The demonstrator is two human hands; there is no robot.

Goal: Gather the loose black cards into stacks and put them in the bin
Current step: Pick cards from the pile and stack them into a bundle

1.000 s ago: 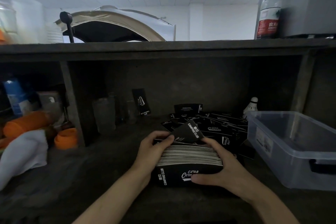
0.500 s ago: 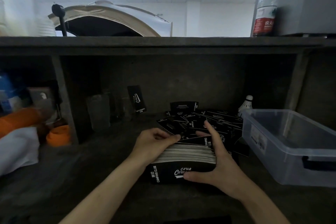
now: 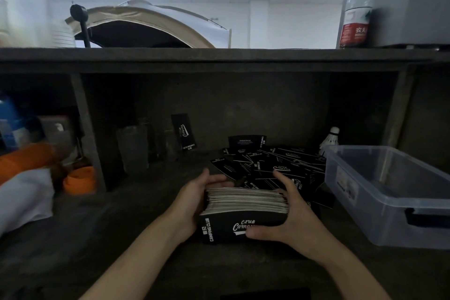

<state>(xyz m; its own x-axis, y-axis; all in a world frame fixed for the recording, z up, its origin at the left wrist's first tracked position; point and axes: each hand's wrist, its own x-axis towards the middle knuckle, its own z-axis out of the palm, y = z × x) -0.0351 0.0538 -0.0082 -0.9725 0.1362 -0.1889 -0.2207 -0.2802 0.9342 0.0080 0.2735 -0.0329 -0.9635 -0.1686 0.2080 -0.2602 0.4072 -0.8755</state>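
Note:
A thick stack of black cards [image 3: 241, 217] printed "Camping Club" stands on edge on the dark shelf, its pale card edges facing up. My left hand [image 3: 192, 200] grips the stack's left end, fingers curled over the far side. My right hand [image 3: 289, 217] holds the right end, thumb across the printed front, fingers reaching behind. Just beyond lies a heap of loose black cards [image 3: 275, 165]. One more black card [image 3: 184, 134] leans upright against the back wall. The clear plastic bin [image 3: 389, 192] sits to the right and looks empty.
A shuttlecock [image 3: 331, 140] stands behind the bin. Clear glasses [image 3: 132, 148] stand left of the cards by a shelf divider [image 3: 87, 129]. Orange cups [image 3: 79, 179] and white cloth [image 3: 24, 197] fill the left compartment. A bottle [image 3: 355, 7] stands on the shelf top.
A loose card held above the stack one second ago has gone down onto it. My right fingers, stretched toward the heap, now curl behind the stack.

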